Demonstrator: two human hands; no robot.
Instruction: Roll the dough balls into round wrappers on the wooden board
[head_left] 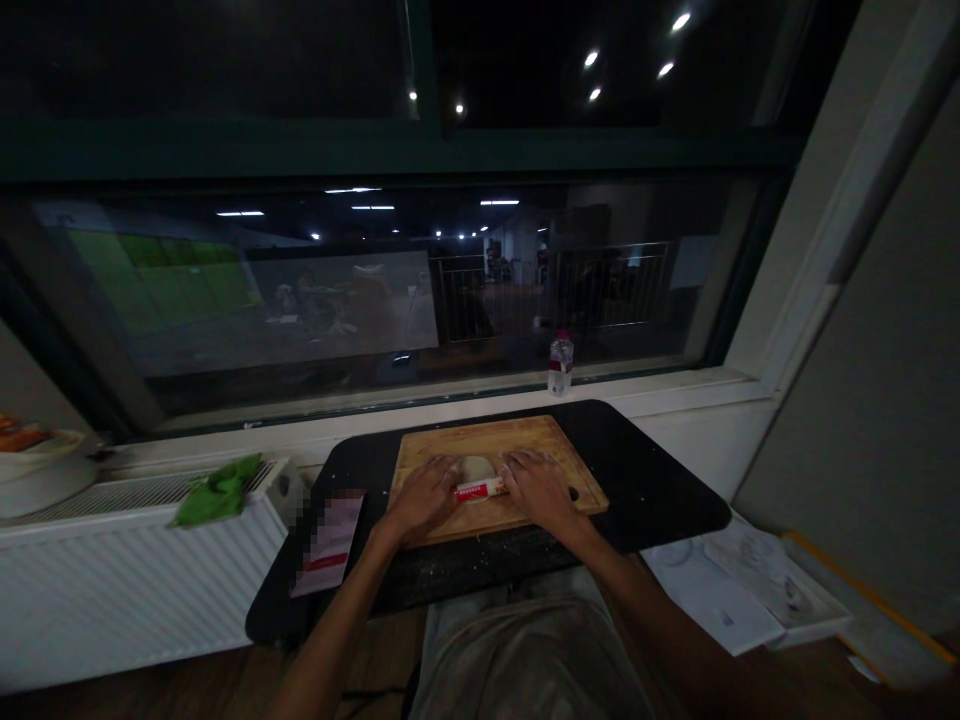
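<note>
Down on the wooden cutting board [559, 450], both hands press flat on a red-and-white rolling pin [480, 489]. Left hand [424, 495] covers its nine o'clock end, right hand [538, 487] its three o'clock end; each grip is spread, palm down, not curled around it. A pale round of dough [475, 468] lies at twelve o'clock, touching the pin. Board rests on a black bench [660, 490]. A water bottle [559, 364] stands at twelve o'clock on the sill; a green cloth [217, 490] lies at nine o'clock.
</note>
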